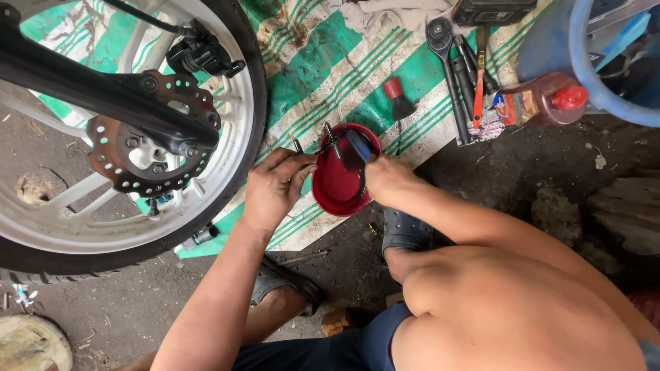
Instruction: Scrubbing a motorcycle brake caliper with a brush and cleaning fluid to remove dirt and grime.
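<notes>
A red bowl [335,185] sits on the green and white striped mat [323,75] in front of me. My left hand [271,187] is closed on a small dark metal part at the bowl's left rim, with thin rods sticking up from it. My right hand [386,177] holds a blue-handled tool [357,145] over the bowl's right side. Its working end dips into the bowl and is partly hidden.
A motorcycle wheel [124,137] with white spokes, a brake disc [148,134] and a black caliper fills the left. Sockets, a ratchet and an orange-handled tool [467,75] lie at the top right beside a red-capped bottle [543,99] and a blue drum [598,62]. A small red-topped brush [397,99] lies near the bowl.
</notes>
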